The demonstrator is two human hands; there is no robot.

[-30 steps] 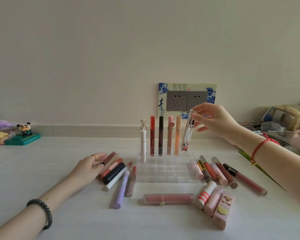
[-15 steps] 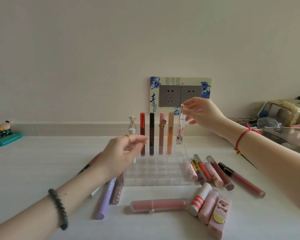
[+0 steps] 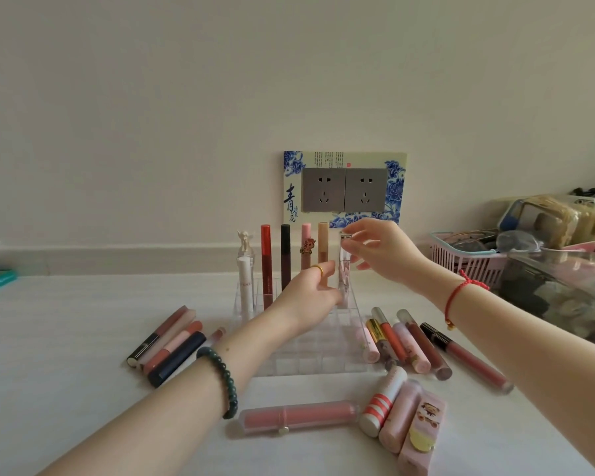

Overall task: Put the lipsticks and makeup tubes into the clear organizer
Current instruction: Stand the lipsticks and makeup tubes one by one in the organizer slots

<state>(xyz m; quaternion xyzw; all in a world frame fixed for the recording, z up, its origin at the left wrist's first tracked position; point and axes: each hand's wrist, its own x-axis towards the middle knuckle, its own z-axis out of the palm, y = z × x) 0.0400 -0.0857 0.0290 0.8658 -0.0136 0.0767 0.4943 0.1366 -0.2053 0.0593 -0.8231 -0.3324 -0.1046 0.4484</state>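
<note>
The clear organizer (image 3: pixel 306 359) stands at the table's middle. Its back row holds a white tube (image 3: pixel 245 286), a red tube (image 3: pixel 266 259), a dark tube (image 3: pixel 285 255), a pink tube (image 3: pixel 305 243) and a beige tube (image 3: pixel 322 243). At the row's right end a clear tube (image 3: pixel 343 273) stands upright. My right hand (image 3: pixel 382 252) pinches its cap, and my left hand (image 3: pixel 306 297) holds its lower part between thumb and forefinger. Loose tubes lie left (image 3: pixel 172 345) and right (image 3: pixel 402 341) of the organizer. A long pink tube (image 3: pixel 299 415) lies in front.
A striped tube (image 3: pixel 383 403), a pink tube (image 3: pixel 401 419) and a pink box (image 3: pixel 423 434) lie at the front right. A pink basket (image 3: pixel 461 261) and a clear container (image 3: pixel 564 290) crowd the right side. A wall socket (image 3: pixel 344 190) is behind the organizer.
My left hand rose from the loose tubes on the left and reached across the organizer to the clear tube. My right hand brought that tube upright and lower at the back row's right end.
</note>
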